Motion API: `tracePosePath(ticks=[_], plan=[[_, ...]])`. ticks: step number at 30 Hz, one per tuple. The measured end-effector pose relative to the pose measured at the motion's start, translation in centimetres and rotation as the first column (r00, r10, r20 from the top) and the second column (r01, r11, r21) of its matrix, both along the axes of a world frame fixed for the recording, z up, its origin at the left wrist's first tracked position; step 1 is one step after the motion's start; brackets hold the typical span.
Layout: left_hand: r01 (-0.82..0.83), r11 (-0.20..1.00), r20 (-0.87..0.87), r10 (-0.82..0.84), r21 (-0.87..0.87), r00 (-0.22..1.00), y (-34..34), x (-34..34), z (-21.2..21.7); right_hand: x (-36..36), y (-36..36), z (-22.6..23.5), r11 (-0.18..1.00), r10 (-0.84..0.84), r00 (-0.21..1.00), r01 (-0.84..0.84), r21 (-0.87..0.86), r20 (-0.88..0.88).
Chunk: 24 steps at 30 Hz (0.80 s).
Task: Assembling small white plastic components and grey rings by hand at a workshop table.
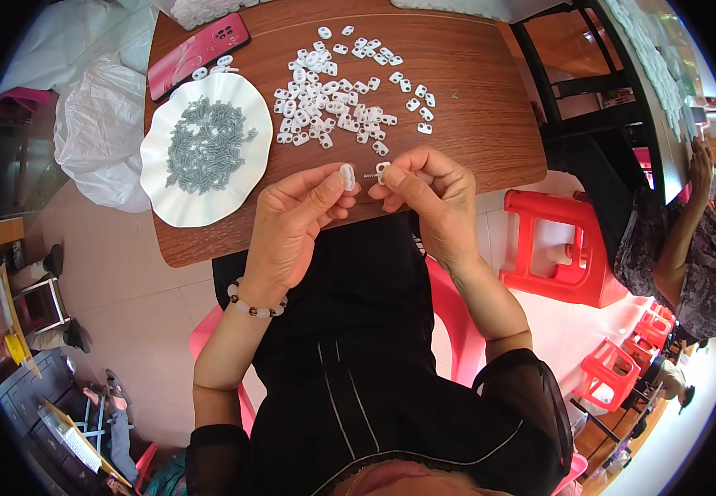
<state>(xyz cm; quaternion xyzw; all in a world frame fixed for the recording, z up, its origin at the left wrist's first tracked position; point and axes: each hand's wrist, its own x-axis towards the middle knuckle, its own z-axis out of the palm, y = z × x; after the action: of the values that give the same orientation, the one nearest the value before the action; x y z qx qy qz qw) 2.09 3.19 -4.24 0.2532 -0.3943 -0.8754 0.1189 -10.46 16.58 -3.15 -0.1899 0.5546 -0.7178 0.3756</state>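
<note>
Head view, and from where I stand pale tiled floor (151, 306) spreads around a brown wooden table (465, 74). To the table's right is a co-worker (697, 273) in dark patterned clothing, one hand raised. A black frame (549, 84) stands in the way along the table's right side, and a red plastic stool (591, 240) sits just beside its near right corner. Off the table's left edge bulges a crumpled white plastic bag (102, 132).

A white wavy-rimmed plate (155, 145) takes up the table's left end, with a pink phone (197, 54) at the far left corner. Over the table's near edge, the left hand (296, 219) has thumb and forefinger clamped on an oval white piece (347, 176); the right hand (436, 198) pinches a small white piece (382, 172), partly hidden by its fingertips. The two stay apart. More loose white pieces (317, 103) scatter across the table's middle, and tiny grey rods (205, 149) heap in the plate.
</note>
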Motion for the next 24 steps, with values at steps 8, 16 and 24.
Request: tracePosePath(ticks=[8,16,24], plan=[[-0.022,1.000,-0.005,0.022,0.000,1.000,0.24,-0.10,-0.20,0.34,-0.01,0.27,0.999,-0.024,0.993,0.029,0.044,-0.112],[-0.020,1.000,-0.014,0.019,-0.007,1.000,0.23,-0.16,-0.38,0.52,-0.14,0.34,0.999,-0.035,0.997,0.036,0.012,-0.070],[-0.012,1.000,-0.009,0.012,-0.009,1.000,0.30,-0.25,-0.34,0.65,-0.19,0.41,1.000,-0.021,0.999,0.020,-0.012,-0.048]])
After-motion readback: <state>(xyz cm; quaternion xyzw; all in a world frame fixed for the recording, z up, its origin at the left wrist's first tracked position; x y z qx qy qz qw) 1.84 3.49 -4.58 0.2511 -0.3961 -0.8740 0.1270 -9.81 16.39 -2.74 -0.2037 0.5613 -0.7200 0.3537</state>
